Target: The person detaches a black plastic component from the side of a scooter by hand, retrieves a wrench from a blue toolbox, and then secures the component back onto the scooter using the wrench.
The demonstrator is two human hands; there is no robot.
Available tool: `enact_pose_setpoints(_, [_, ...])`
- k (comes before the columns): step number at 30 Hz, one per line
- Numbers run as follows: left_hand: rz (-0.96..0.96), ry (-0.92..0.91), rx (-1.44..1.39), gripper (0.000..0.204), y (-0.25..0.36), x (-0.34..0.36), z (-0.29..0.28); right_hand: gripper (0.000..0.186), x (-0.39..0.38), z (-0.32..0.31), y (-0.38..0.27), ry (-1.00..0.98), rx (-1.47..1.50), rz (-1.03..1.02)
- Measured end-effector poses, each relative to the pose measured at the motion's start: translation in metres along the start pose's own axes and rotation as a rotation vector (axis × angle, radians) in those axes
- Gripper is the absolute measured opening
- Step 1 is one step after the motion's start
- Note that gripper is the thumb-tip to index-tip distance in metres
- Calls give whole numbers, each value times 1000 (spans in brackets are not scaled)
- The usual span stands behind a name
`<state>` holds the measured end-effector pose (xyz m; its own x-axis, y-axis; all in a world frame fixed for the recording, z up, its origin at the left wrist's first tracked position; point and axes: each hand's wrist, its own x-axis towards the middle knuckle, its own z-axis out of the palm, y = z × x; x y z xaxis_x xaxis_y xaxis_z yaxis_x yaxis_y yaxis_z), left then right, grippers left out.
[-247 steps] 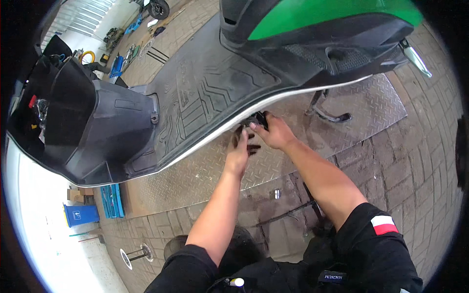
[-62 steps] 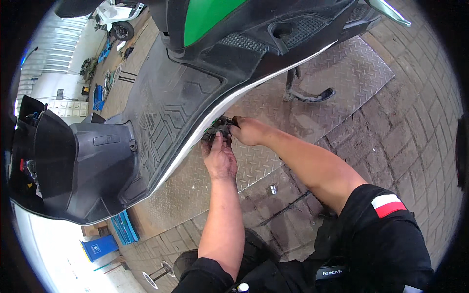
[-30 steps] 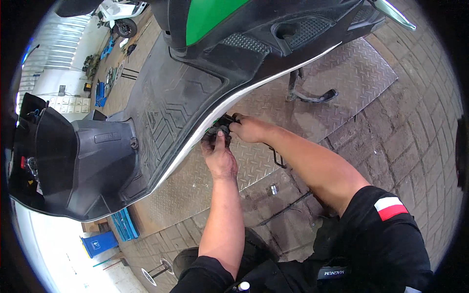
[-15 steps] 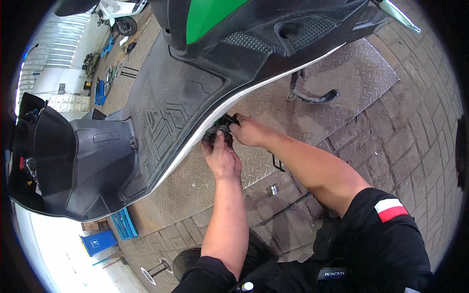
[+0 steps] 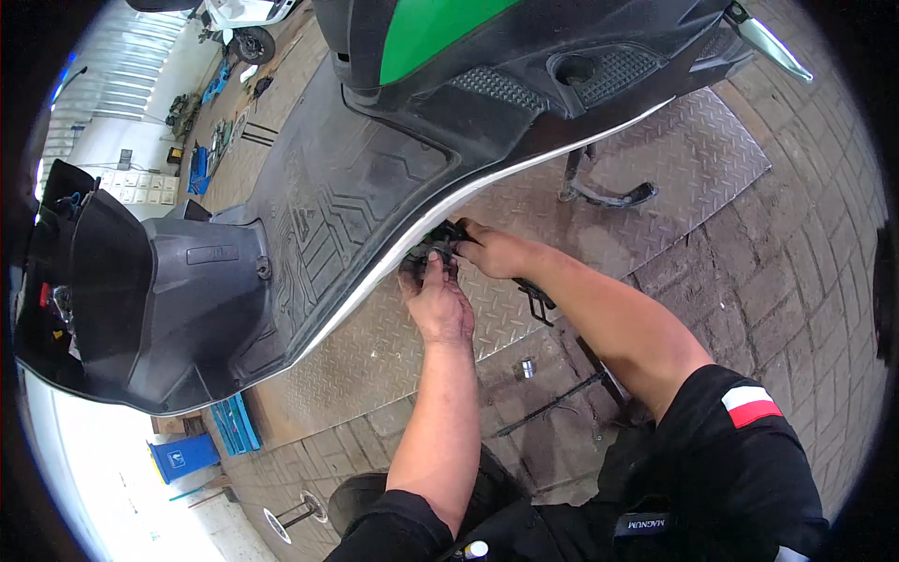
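1. Here, the left hand (image 5: 440, 307) has its grip around a dark part (image 5: 441, 245) beneath the scooter's (image 5: 375, 178) edge.
2. The right hand (image 5: 493, 253) is just beside; I cannot tell its grip.

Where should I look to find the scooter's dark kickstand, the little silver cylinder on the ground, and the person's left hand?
Kickstand (image 5: 611, 199): head view, on its curved lower bar.
Silver cylinder (image 5: 528, 368): head view, on its side.
Left hand (image 5: 438, 304): head view, middle of the hand.
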<state>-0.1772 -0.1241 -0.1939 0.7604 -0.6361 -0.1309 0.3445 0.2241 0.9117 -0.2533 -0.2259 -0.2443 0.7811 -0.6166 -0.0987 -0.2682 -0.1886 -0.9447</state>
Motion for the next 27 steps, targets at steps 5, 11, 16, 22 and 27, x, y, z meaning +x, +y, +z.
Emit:
enact_pose_setpoints(5, [12,-16,-32,34,-2,2,-1,52,1,2,-12,-6,-12,104])
enact_pose_setpoints(11, [38,-29,-86,34,-7,3,-2,50,8,-1,-22,-6,38,172])
enact_pose_setpoints(16, [28,-37,-71,33,-8,2,-6,53,12,11,-1,55,-21,140])
enact_pose_setpoints(22, [-21,-51,5,33,-4,3,-13,54,4,13,23,120,-106,61])
enact_pose_setpoints(27, [-58,-109,49,28,5,5,-11,47,-15,-7,22,184,-43,63])
